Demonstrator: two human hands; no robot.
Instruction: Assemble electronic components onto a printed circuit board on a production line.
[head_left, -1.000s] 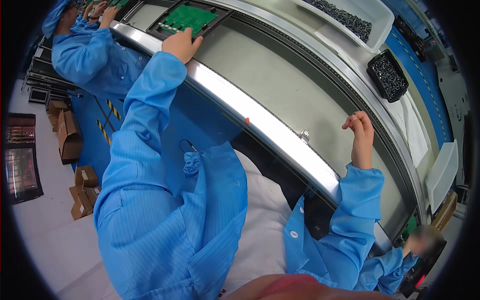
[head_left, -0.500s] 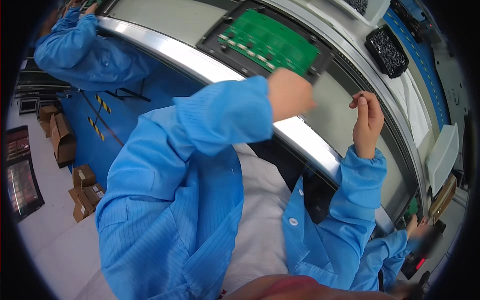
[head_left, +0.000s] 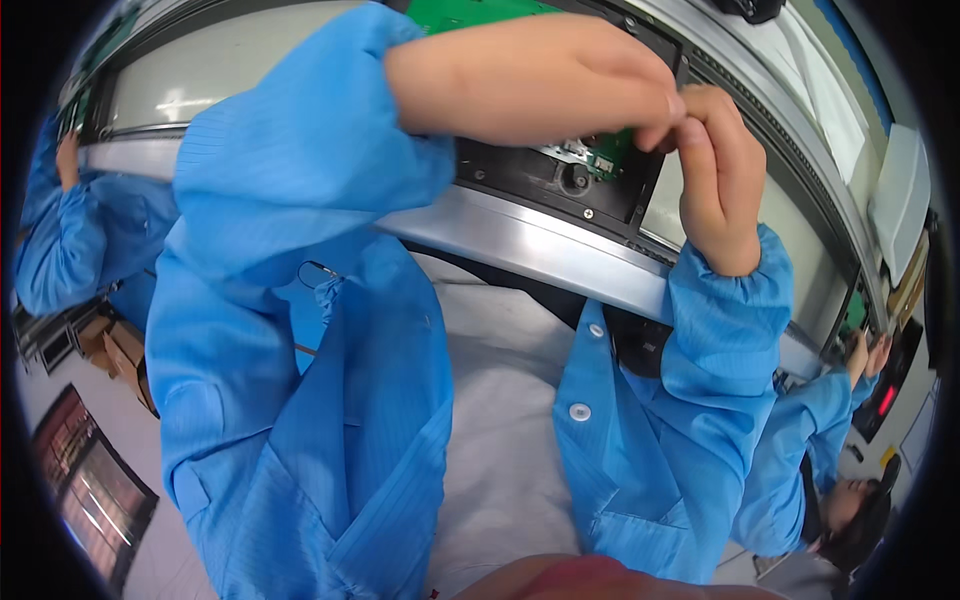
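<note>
A green circuit board (head_left: 465,13) lies in a black carrier frame (head_left: 520,172) on the conveyor line. My left hand (head_left: 560,80) reaches across above the board and covers much of it. Its fingers are bent and pressed together at the carrier's right end. There they meet the fingertips of my right hand (head_left: 724,175), whose thumb and forefinger are pinched together. Whatever lies between the fingertips of either hand is too small or too hidden to make out. White connectors show on the board just below my left hand.
A silver rail (head_left: 530,238) runs along the near side of the line. White sheet material (head_left: 815,85) and a white tray (head_left: 900,205) sit beyond the far rail. Co-workers in blue stand at the left (head_left: 80,240) and lower right (head_left: 800,460).
My left hand has moved right in front of me to meet my right hand, fingertips to fingertips. The view has shifted, and the board and carrier now appear higher and lie behind my left hand.
</note>
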